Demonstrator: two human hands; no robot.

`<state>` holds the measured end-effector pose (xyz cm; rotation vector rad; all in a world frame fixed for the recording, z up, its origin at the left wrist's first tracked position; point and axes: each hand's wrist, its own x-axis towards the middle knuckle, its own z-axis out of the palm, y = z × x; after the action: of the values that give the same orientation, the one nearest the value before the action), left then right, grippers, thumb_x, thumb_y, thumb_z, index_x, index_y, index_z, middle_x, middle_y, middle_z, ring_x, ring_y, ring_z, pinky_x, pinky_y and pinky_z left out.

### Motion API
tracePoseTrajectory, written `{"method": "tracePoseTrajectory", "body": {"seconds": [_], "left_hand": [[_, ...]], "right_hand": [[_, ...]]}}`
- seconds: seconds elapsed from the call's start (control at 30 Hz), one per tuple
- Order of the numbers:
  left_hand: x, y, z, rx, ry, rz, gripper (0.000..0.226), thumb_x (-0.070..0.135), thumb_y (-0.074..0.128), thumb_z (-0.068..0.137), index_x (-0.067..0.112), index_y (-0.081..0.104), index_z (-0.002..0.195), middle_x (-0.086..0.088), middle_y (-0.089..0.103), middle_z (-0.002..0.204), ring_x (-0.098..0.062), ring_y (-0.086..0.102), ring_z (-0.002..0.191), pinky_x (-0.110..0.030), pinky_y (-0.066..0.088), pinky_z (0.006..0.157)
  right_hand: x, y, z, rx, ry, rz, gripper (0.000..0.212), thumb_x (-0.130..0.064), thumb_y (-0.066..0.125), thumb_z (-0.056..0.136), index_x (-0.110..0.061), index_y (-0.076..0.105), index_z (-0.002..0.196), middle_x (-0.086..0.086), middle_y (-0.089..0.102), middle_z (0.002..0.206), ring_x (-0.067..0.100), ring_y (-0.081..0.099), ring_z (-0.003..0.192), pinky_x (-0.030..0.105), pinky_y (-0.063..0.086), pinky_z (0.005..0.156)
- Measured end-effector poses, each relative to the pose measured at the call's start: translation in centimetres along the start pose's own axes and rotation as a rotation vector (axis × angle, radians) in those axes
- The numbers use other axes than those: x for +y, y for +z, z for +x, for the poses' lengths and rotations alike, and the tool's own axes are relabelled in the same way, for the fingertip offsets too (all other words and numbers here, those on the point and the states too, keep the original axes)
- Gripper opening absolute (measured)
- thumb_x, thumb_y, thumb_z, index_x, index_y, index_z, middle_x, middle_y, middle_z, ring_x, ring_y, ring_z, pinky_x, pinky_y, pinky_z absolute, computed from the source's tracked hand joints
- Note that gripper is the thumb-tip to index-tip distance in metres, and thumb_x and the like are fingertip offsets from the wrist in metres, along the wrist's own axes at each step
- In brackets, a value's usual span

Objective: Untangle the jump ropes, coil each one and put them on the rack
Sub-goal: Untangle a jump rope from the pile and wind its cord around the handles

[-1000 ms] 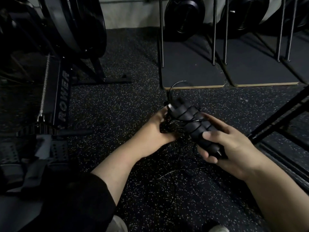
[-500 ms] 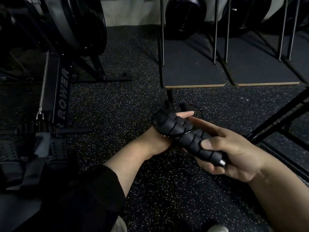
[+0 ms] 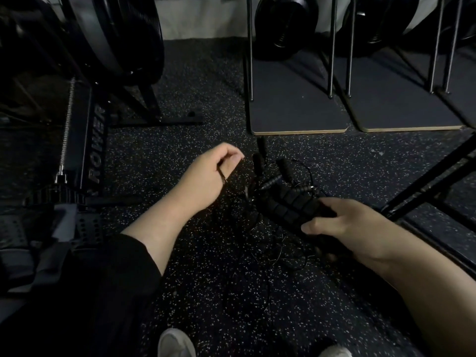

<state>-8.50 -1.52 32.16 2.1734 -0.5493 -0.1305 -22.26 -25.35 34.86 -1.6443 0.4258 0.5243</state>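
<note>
Speckled floor [image 3: 180, 155], dim. Rower [image 3: 85, 130] along left edge, two boards [image 3: 296, 109] with upright rods at top edge, dark frame [image 3: 425, 184] at right edge. Mid-floor: tangle of ropes [image 3: 270, 228], thin cords looping toward bottom edge, loose handles [image 3: 283, 168] poking up just beyond. Right hand [image 3: 353, 228] clenched round bundled handles [image 3: 291, 204]. Left hand [image 3: 208, 176] raised beside tangle, fingers curled, pinching thin cord [image 3: 222, 176]. White shoes [image 3: 175, 343] at bottom edge.

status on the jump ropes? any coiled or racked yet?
Done: nothing coiled or racked. In hand: right hand grips the bundled handles; left hand pinches a thin cord. Left: the tangle on the floor needs separating, coiling, racking.
</note>
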Motion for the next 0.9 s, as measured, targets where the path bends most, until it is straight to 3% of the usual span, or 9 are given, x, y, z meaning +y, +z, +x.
{"method": "tracePoseTrajectory", "body": {"seconds": [0.07,0.2,0.3,0.33,0.43,0.53,0.63,0.77,0.9], "left_hand": [[-1.1,-0.7,-0.1,-0.170,-0.102,0.177,0.021,0.035,0.058,0.103,0.035,0.061,0.124,0.014,0.059,0.106,-0.002,0.057,0.095,-0.020,0.041,0.075],[-1.5,-0.8,-0.9,-0.667,-0.213,0.330,0.086,0.042,0.073,0.091,0.041,0.022,0.160,0.013,0.041,0.154,-0.011,0.039,0.142,-0.030,0.034,0.114],[0.2,1.1,-1.4,-0.624,-0.181,0.185,0.112,0.042,0.079,0.086,0.044,-0.004,0.161,0.016,0.006,0.170,-0.004,0.011,0.153,-0.028,0.012,0.122],[0.8,1.9,-1.3,-0.557,-0.160,0.125,0.112,0.039,0.080,0.086,0.043,-0.004,0.162,0.016,0.006,0.170,-0.001,0.012,0.150,-0.026,0.010,0.121],[1.8,3.6,-0.5,-0.379,-0.113,-0.097,0.092,0.018,0.076,0.090,0.038,0.022,0.161,0.010,0.044,0.156,-0.003,0.040,0.139,-0.027,0.026,0.122],[2.4,3.5,0.1,-0.259,0.003,-0.121,0.052,0.000,0.064,0.095,0.030,0.054,0.136,0.013,0.065,0.122,0.002,0.059,0.110,-0.022,0.045,0.103],[3.0,3.1,0.6,-0.322,0.097,0.006,0.039,-0.004,0.056,0.095,0.035,0.056,0.099,0.018,0.064,0.091,0.006,0.058,0.083,-0.021,0.044,0.075],[2.7,2.9,1.3,-0.375,0.160,0.192,0.034,-0.007,0.055,0.092,0.027,0.059,0.095,0.004,0.068,0.088,-0.014,0.064,0.084,-0.036,0.050,0.076],[2.3,3.4,1.1,-0.057,0.285,0.182,0.013,0.010,0.054,0.095,0.023,0.057,0.094,0.014,0.055,0.075,0.004,0.052,0.067,-0.016,0.045,0.066]], "right_hand": [[0.1,-0.4,0.3,0.118,-0.020,0.065,0.022,-0.002,0.074,0.088,-0.001,0.068,0.109,0.008,0.068,0.068,0.020,0.060,0.053,0.027,0.045,0.041],[0.0,-1.0,0.5,0.145,-0.073,0.149,0.019,-0.001,0.069,0.091,0.000,0.066,0.109,0.009,0.062,0.064,0.019,0.056,0.049,0.025,0.042,0.039],[-0.4,-0.8,0.5,0.045,-0.100,0.181,0.022,0.000,0.065,0.093,0.003,0.064,0.114,0.011,0.059,0.064,0.017,0.053,0.046,0.024,0.039,0.039],[-0.5,-0.8,0.5,0.009,-0.100,0.193,0.023,0.000,0.064,0.093,0.003,0.063,0.115,0.011,0.059,0.064,0.017,0.053,0.046,0.024,0.039,0.039],[-0.5,-0.7,0.5,-0.110,-0.114,0.259,0.037,-0.002,0.073,0.084,0.004,0.062,0.119,0.013,0.063,0.075,0.019,0.055,0.052,0.024,0.039,0.039],[-0.3,-1.2,0.6,-0.211,-0.122,0.292,0.054,-0.012,0.077,0.071,0.005,0.063,0.120,0.020,0.067,0.092,0.022,0.057,0.057,0.026,0.043,0.041],[-0.2,-1.8,0.4,-0.300,-0.066,0.190,0.058,-0.019,0.080,0.067,0.000,0.063,0.119,0.026,0.069,0.096,0.028,0.062,0.063,0.032,0.052,0.049],[-0.2,-1.4,0.4,-0.399,-0.042,0.051,0.031,-0.024,0.085,0.072,-0.013,0.070,0.097,0.022,0.066,0.087,0.029,0.063,0.065,0.034,0.054,0.056],[0.4,-0.1,0.5,-0.482,-0.172,0.419,0.052,-0.015,0.085,0.071,-0.006,0.062,0.117,0.020,0.061,0.081,0.024,0.059,0.059,0.030,0.050,0.049]]}}
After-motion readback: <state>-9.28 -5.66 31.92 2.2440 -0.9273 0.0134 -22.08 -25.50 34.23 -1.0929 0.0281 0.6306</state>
